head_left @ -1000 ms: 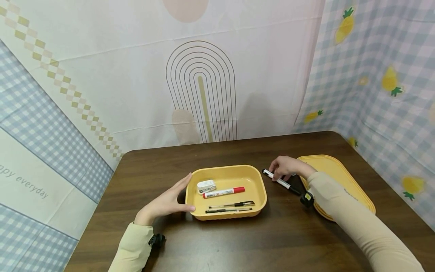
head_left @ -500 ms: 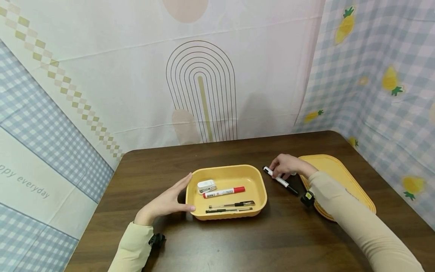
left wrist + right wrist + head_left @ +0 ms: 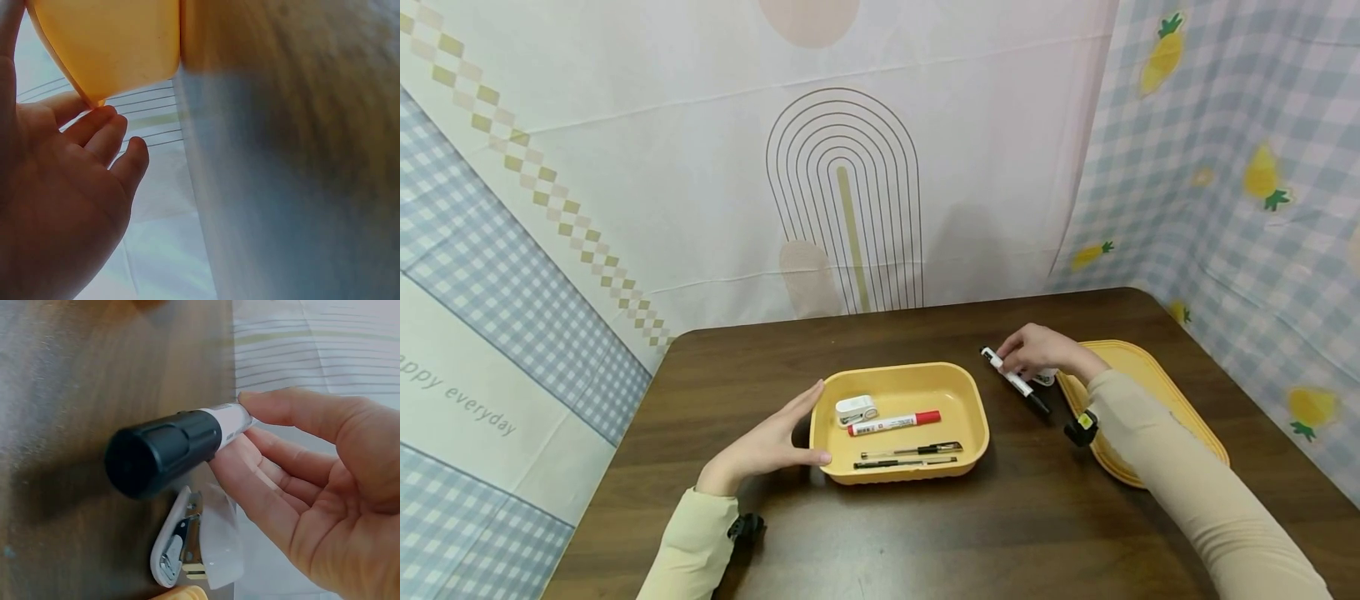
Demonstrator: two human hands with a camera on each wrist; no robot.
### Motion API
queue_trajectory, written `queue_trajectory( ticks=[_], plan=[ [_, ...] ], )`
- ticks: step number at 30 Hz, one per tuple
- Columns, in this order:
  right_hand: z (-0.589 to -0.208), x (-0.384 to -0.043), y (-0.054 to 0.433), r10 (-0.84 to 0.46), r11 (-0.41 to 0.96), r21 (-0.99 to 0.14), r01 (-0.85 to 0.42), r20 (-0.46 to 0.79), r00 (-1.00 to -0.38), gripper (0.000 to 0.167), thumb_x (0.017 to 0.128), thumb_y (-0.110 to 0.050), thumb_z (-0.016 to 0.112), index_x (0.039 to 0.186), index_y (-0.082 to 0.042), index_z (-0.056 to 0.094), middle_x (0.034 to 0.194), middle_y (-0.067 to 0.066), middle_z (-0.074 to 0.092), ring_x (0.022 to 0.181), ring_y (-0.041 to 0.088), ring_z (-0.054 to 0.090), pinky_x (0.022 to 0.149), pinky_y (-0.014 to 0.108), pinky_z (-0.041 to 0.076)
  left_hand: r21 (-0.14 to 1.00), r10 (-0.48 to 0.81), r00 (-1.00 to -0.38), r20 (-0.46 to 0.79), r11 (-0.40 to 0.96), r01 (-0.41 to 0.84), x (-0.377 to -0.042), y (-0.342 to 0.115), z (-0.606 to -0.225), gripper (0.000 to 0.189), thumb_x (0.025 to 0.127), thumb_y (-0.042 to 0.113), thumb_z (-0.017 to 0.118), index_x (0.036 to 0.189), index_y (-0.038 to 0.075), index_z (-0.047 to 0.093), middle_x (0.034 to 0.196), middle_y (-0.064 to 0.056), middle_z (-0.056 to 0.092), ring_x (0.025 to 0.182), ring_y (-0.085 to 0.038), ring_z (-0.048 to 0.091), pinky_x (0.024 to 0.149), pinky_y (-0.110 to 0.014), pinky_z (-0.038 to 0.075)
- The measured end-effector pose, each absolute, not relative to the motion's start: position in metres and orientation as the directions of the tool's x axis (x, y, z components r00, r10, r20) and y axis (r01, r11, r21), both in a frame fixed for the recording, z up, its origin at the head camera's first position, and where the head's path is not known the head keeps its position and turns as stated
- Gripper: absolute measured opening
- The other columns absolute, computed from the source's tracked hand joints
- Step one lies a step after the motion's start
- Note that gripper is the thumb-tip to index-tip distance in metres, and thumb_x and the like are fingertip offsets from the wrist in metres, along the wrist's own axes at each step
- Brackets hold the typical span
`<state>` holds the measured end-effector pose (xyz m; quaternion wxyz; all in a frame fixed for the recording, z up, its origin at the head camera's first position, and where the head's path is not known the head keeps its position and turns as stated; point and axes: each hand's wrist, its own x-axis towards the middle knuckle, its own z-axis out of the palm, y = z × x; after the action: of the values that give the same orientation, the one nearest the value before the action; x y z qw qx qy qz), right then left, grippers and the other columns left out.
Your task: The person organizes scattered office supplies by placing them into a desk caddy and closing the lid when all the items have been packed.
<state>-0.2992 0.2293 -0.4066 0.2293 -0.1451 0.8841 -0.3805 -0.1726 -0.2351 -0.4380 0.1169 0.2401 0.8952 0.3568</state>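
Note:
A yellow plastic tray (image 3: 898, 477) stands on the table, and my left hand (image 3: 767, 446) rests against its left end. The fingers reach the back corner and the thumb lies on the front rim; in the left wrist view fingertips touch the corner of the tray (image 3: 119, 44). Inside lie a white stapler (image 3: 855, 411), a red marker (image 3: 893, 423) and two black pens (image 3: 912, 452). To the right of the tray, my right hand (image 3: 1037, 350) pinches a whiteboard marker (image 3: 169, 447) with a white barrel and black cap, between thumb and fingers.
Another white stapler (image 3: 200, 540) sits on the table just under my right hand. A flat yellow lid (image 3: 1138, 392) lies at the right, partly covered by my right forearm. Patterned cloth (image 3: 985, 167) hangs behind the table's far edge (image 3: 910, 311).
The right hand and the whiteboard marker have moved slightly away from me, toward the far edge. More of the stapler beside that hand shows. The left hand and tray have stayed put.

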Motion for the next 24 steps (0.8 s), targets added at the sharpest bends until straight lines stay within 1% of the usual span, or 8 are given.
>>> queue_trajectory(
  ticks=[4,8,14,17,22,24],
  plan=[
    [-0.403,-0.302,0.234,-0.423,0.645,-0.760,-0.081,-0.266,-0.866,0.036,0.096,-0.009,0.066,0.125,0.013,0.062,0.099,0.014,0.073,0.081,0.019,0.069,0.074,0.038,0.060,0.699,0.515,-0.857,-0.032,0.624,0.349,-0.172,-0.235,-0.438,0.111,0.081,0.046,0.083,0.164,0.018,0.014,0.169,-0.006,0.010,0.153,-0.026,0.013,0.118,-0.054,0.021],
    [-0.402,-0.307,0.240,-0.408,0.632,-0.771,-0.071,-0.254,-0.877,0.038,0.096,-0.010,0.066,0.126,0.013,0.061,0.102,0.014,0.072,0.085,0.017,0.068,0.074,0.036,0.059,0.702,0.513,-0.858,-0.025,0.620,0.350,-0.172,-0.235,-0.438,0.110,0.082,0.046,0.083,0.163,0.018,0.015,0.169,-0.006,0.011,0.153,-0.028,0.014,0.117,-0.056,0.021],
    [-0.400,-0.312,0.246,-0.395,0.609,-0.790,-0.065,-0.231,-0.889,0.038,0.097,-0.008,0.064,0.128,0.015,0.059,0.103,0.015,0.073,0.084,0.019,0.069,0.074,0.036,0.060,0.699,0.505,-0.863,-0.026,0.626,0.345,-0.172,-0.236,-0.441,0.109,0.082,0.046,0.083,0.164,0.020,0.015,0.169,-0.002,0.011,0.153,-0.028,0.014,0.118,-0.056,0.021],
    [-0.396,-0.313,0.248,-0.394,0.587,-0.807,-0.066,-0.213,-0.894,0.039,0.097,-0.008,0.063,0.128,0.015,0.058,0.103,0.015,0.073,0.084,0.020,0.070,0.074,0.036,0.060,0.698,0.504,-0.863,-0.029,0.628,0.343,-0.173,-0.236,-0.441,0.110,0.081,0.048,0.083,0.164,0.021,0.015,0.169,-0.002,0.011,0.153,-0.027,0.014,0.118,-0.054,0.021],
    [-0.392,-0.315,0.248,-0.379,0.555,-0.830,-0.062,-0.186,-0.907,0.041,0.096,-0.009,0.065,0.127,0.017,0.057,0.100,0.013,0.074,0.083,0.018,0.071,0.073,0.035,0.060,0.697,0.510,-0.859,-0.031,0.627,0.347,-0.173,-0.236,-0.440,0.112,0.081,0.049,0.083,0.164,0.020,0.014,0.169,-0.004,0.011,0.153,-0.027,0.014,0.118,-0.055,0.021],
    [-0.390,-0.316,0.247,-0.364,0.545,-0.837,-0.052,-0.180,-0.914,0.041,0.096,-0.009,0.065,0.128,0.016,0.057,0.101,0.014,0.073,0.084,0.019,0.071,0.075,0.036,0.060,0.695,0.514,-0.857,-0.028,0.626,0.353,-0.173,-0.236,-0.440,0.112,0.081,0.050,0.083,0.164,0.020,0.014,0.169,-0.005,0.011,0.152,-0.028,0.014,0.117,-0.055,0.022]
  ],
)
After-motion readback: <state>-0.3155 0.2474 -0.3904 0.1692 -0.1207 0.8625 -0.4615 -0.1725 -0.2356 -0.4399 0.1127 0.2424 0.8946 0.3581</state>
